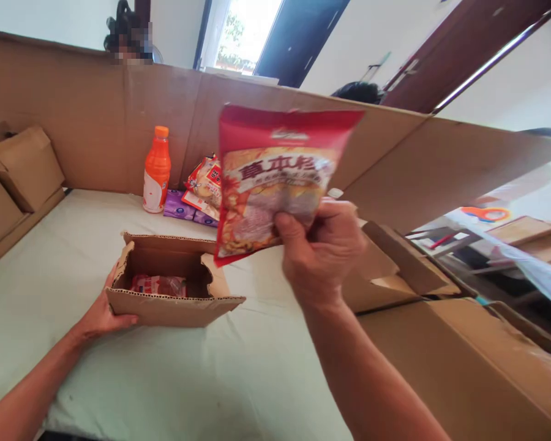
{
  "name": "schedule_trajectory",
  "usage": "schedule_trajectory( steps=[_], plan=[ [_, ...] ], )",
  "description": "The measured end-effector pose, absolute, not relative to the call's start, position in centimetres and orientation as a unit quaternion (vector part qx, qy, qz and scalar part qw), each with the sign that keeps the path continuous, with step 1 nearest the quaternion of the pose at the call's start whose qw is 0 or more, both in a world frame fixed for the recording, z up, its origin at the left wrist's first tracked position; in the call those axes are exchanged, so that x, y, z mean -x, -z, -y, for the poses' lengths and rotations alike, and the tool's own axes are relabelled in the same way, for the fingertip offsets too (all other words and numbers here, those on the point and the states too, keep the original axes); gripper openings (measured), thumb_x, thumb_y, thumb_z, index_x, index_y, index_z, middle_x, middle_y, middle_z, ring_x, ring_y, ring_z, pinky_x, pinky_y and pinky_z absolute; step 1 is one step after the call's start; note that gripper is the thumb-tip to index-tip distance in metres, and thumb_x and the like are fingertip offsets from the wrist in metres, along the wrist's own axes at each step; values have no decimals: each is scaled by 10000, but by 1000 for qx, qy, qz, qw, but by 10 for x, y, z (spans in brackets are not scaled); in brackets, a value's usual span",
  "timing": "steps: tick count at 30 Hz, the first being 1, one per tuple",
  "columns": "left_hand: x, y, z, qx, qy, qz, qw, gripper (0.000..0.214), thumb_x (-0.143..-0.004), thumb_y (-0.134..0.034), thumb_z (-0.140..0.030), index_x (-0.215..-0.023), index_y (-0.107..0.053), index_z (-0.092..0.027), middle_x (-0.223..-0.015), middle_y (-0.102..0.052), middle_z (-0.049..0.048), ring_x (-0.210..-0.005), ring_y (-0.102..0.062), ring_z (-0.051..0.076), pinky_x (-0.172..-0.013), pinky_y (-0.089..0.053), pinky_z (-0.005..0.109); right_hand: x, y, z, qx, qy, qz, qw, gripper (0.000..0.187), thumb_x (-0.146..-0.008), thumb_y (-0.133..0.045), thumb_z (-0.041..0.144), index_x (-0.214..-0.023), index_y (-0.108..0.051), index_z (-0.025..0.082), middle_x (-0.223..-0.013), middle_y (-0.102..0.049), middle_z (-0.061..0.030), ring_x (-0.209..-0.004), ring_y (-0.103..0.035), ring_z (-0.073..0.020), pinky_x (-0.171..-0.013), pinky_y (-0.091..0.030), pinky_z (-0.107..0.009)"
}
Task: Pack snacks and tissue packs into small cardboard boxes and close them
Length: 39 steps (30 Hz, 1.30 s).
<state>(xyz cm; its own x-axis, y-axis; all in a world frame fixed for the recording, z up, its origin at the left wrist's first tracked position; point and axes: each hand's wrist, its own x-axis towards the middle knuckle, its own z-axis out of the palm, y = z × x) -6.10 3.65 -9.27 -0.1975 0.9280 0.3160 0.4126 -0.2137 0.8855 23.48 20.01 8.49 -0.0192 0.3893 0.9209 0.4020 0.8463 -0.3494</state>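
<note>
My right hand (324, 251) pinches a red snack bag (275, 190) by its lower right corner and holds it up above the table, printed front facing me. With my left hand (103, 309) I grip the left end of a small open cardboard box (165, 311), the thumb along its near side. Inside that box lies a red and clear packet (158, 285). The box rests on the pale green tabletop, apart from the raised bag.
An orange bottle (156, 174) stands behind the box, beside purple packs (180, 205) and another snack bag (206, 184). Cardboard walls (87, 110) border the table. More boxes stand at the left (25, 168) and right (445, 361). Parts of other people show beyond the wall.
</note>
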Motion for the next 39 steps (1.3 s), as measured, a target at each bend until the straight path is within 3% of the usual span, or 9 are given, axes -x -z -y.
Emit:
schedule_trajectory(
  steps=[4,8,12,18,21,25,28,34,39],
  plan=[
    [61,91,-36,-586,-516,-565,265,1228,-598,-839,-705,-1589,-297,-223,-1503,-512,205,-1428,-452,434,-1168,-399,613,-205,-70,-183,158,-68,793,584,143,-939,-605,230,-848,-495,236,-803,-550,17,-661,-489,-130,-620,-399,-268],
    [61,96,-33,-576,-527,-559,280,1267,-620,-846,-675,-1619,-187,-263,-1590,-406,196,-1455,-425,414,-1174,-405,586,-211,-66,-186,71,-96,943,312,177,-934,-505,103,-800,-530,214,-828,-631,-15,-751,-559,-142,-717,-425,-272],
    [60,97,-32,-570,-528,-557,292,1297,-608,-883,-609,-1624,-154,-266,-1643,-313,190,-1466,-401,427,-1195,-370,597,-211,-74,-187,97,-67,993,26,209,-872,-488,51,-767,-590,200,-777,-626,-26,-699,-505,-146,-677,-349,-279],
    [58,95,-30,-576,-516,-560,299,1249,-643,-864,-603,-1621,-156,-285,-1662,-281,146,-1472,-382,433,-1206,-379,561,-155,-63,-187,61,-109,975,-184,225,-794,-567,10,-696,-627,204,-700,-648,17,-599,-474,-126,-572,-284,-284],
    [61,99,-33,-581,-516,-555,295,1255,-637,-866,-613,-1619,-155,-287,-1668,-254,154,-1499,-334,430,-1230,-326,590,-152,-65,-196,72,-149,975,-150,192,-812,-628,59,-870,-714,219,-869,-734,-8,-758,-626,-165,-670,-433,-280],
    [67,103,-31,-602,-514,-556,254,1204,-668,-844,-628,-1613,-172,-302,-1657,-255,169,-1509,-299,454,-1208,-297,677,-204,-77,-197,111,-223,962,111,205,-944,-588,207,-1116,-699,225,-1209,-730,-78,-1148,-665,-222,-988,-515,-382],
    [67,90,-21,-623,-514,-567,163,1078,-760,-793,-593,-1611,-182,-340,-1674,-228,145,-1530,-258,441,-1211,-258,708,-253,-72,-184,171,-226,927,248,253,-985,-601,365,-1194,-664,238,-1339,-676,-109,-1247,-633,-237,-1045,-510,-424],
    [39,37,-10,-649,-556,-518,33,932,-808,-788,-462,-1585,-293,-317,-1601,-406,123,-1499,-364,362,-1250,-285,618,-274,-56,-161,148,-143,954,219,628,-915,-659,588,-1426,-553,239,-1430,-617,-150,-1405,-501,-321,-1147,-383,-555],
    [22,15,-19,-657,-515,-550,11,746,-919,-670,-298,-1572,-309,-278,-1278,-692,95,-1231,-650,256,-1143,-476,520,-221,-81,-171,80,-177,980,37,824,-835,-750,587,-1493,-503,156,-1504,-550,-172,-1402,-502,-329,-1160,-373,-505]
  ],
)
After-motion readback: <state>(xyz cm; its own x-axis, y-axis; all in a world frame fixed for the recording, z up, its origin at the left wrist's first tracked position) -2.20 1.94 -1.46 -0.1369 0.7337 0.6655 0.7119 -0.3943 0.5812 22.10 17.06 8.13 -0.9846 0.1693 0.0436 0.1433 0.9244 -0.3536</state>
